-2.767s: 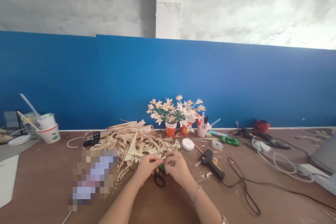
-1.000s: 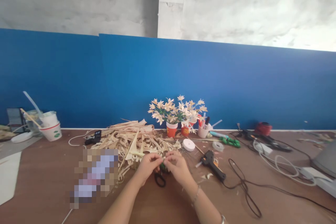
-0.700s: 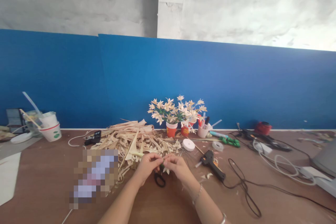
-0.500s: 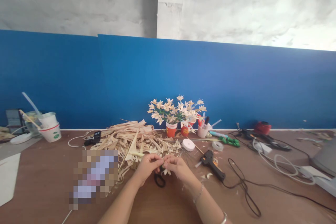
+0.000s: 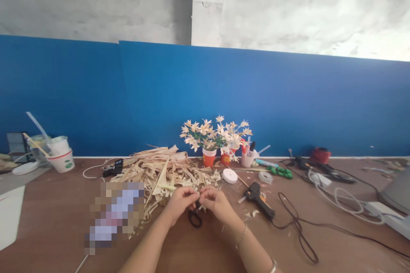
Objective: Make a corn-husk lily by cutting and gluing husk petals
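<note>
My left hand [image 5: 180, 205] and my right hand [image 5: 218, 207] meet above the front middle of the table, fingertips almost touching. Thumb and forefinger of each are pinched together; what lies between them is too small and hidden to make out. Just beneath the fingers lies a pair of scissors with a black handle loop [image 5: 195, 220], its other parts covered by the hands. A pale pointed scrap peeks out under my right fingers. Beyond my left hand spreads a heap of dry, straw-coloured husks [image 5: 166, 166]. To the right of my right hand rests a black glue gun [image 5: 260, 199].
Pale handmade flowers [image 5: 208, 130] stand in red cups [image 5: 209, 158] at the back. White tape rolls [image 5: 229, 175] lie nearby. Cables [image 5: 299, 226] loop across the right side. Cups [image 5: 62, 160] stand far left, a blurred-out patch [image 5: 115, 215] nearer. A blue partition [image 5: 153, 98] rises behind.
My right fingers have shifted slightly, and the pale flower-like piece under them shows less than before. My left hand stays almost in place.
</note>
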`<action>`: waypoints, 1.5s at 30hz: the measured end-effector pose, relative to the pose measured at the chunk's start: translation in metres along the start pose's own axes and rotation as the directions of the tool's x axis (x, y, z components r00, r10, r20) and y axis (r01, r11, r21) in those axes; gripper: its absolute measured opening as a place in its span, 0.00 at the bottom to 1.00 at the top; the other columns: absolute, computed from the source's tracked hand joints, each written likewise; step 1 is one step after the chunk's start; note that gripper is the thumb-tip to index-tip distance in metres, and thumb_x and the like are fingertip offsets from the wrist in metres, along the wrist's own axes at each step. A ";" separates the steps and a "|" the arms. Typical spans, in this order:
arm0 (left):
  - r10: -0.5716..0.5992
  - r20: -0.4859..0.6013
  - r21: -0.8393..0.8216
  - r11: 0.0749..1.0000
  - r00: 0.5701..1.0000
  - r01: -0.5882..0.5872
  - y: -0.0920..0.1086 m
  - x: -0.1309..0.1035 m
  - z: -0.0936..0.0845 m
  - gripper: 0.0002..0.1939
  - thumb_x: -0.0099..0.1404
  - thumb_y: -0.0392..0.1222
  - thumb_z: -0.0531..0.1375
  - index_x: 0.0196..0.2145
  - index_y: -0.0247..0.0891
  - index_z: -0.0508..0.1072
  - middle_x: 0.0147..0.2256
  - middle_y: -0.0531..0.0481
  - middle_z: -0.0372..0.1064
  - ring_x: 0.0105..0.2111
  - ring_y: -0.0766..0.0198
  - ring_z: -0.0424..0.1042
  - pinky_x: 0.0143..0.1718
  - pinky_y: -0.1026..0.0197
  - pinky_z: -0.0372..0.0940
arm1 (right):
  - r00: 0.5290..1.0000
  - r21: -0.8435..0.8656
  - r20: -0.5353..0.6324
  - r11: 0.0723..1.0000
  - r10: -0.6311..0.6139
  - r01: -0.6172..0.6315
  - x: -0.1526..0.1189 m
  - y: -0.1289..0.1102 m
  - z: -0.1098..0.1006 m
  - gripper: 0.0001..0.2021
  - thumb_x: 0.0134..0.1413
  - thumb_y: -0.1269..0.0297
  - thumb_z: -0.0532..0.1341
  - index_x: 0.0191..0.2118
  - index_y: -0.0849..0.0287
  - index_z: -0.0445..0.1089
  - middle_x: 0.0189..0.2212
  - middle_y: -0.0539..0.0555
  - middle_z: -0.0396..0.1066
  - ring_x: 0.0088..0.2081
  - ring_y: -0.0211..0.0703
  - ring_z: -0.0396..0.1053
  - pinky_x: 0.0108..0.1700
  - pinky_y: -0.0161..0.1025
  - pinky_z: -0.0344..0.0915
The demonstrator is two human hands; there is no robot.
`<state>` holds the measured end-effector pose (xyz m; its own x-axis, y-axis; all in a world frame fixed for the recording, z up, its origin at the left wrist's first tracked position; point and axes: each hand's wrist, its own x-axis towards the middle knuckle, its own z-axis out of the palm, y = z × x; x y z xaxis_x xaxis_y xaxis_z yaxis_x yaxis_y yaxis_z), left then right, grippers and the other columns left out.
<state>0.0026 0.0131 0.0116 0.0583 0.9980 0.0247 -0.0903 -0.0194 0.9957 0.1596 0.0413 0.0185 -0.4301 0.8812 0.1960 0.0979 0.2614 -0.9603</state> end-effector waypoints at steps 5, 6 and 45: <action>0.056 -0.002 -0.111 0.992 0.998 -0.056 0.004 -0.002 0.000 0.11 0.48 0.42 0.64 0.26 0.37 0.66 0.22 0.55 0.66 0.23 0.68 0.65 0.26 0.65 0.61 | 0.994 0.234 0.072 0.967 0.087 -0.102 -0.001 -0.004 -0.001 0.10 0.38 0.58 0.66 0.19 0.61 0.71 0.34 0.53 0.67 0.32 0.39 0.65 0.34 0.34 0.61; 0.076 -0.011 -0.102 0.992 0.997 -0.077 0.004 -0.001 0.001 0.10 0.49 0.42 0.64 0.25 0.37 0.65 0.23 0.55 0.65 0.23 0.67 0.65 0.27 0.65 0.61 | 0.993 0.259 0.081 0.960 0.091 -0.109 -0.001 -0.003 -0.001 0.10 0.37 0.59 0.66 0.19 0.61 0.71 0.33 0.52 0.67 0.32 0.39 0.64 0.34 0.34 0.61; -0.106 -0.058 0.088 0.990 0.993 0.110 -0.001 0.001 0.013 0.09 0.48 0.42 0.62 0.22 0.34 0.67 0.18 0.52 0.69 0.12 0.75 0.57 0.15 0.69 0.48 | 0.997 -0.001 -0.075 1.000 -0.009 0.009 0.003 0.003 0.008 0.07 0.44 0.60 0.60 0.26 0.59 0.70 0.21 0.50 0.69 0.22 0.39 0.66 0.25 0.35 0.62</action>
<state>0.0153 0.0131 0.0122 0.0097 0.9963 -0.0859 0.0041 0.0858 0.9963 0.1515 0.0413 0.0149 -0.3622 0.9061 0.2187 0.0949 0.2693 -0.9584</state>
